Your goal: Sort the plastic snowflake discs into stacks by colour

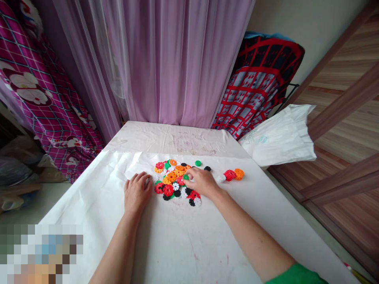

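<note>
A loose pile of plastic snowflake discs (168, 190) in red, orange, black, white and green lies on the white-covered table. My right hand (204, 182) reaches over the pile's right side, with thumb and fingers closed around a green snowflake disc (186, 177). At the pile's left edge, my left hand (137, 192) rests on the cloth, fingers stretched out, holding nothing. Right of my right hand, discs are grouped by colour in a row: white discs (220, 178), red discs (229, 175) and orange discs (239, 174). A green disc (197, 163) and a black disc (207, 168) lie behind that hand.
The white table cover (177, 236) is wrinkled at the left. A white bag (281, 136) hangs over the right table edge. Purple curtains (177, 59) stand behind, with a red-and-black patterned cloth (251, 86) and a wooden door (343, 118) at the right.
</note>
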